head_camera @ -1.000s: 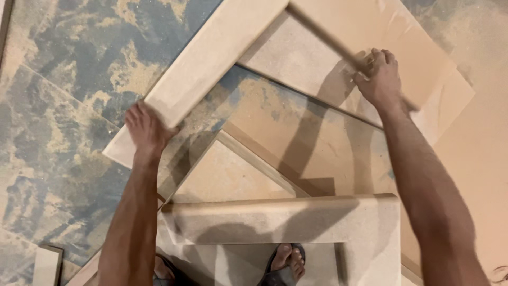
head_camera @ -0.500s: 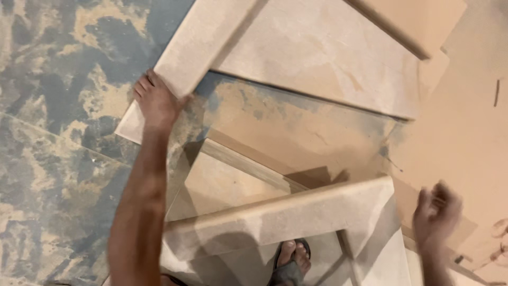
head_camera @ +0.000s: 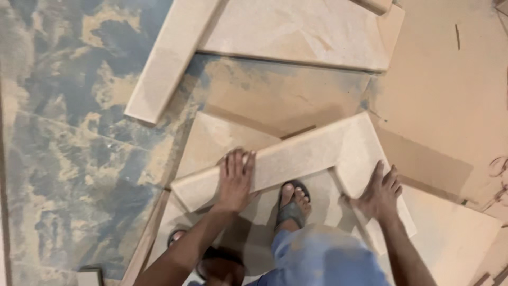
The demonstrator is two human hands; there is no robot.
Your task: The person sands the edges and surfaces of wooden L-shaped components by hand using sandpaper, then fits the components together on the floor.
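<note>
Blue-grey marbled floor tiles [head_camera: 58, 153] dusted with tan sawdust [head_camera: 114, 87].

A second L-shaped board frame [head_camera: 174, 53] is laid on the dust-strewn blue marbled floor [head_camera: 58, 132]. A flat panel [head_camera: 296, 32] is seen inside it, a brown sheet [head_camera: 455, 95] alongside.

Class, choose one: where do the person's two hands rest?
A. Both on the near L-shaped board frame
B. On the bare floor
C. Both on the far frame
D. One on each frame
A: the left hand and right hand both press on the near L-shaped board frame.
</note>
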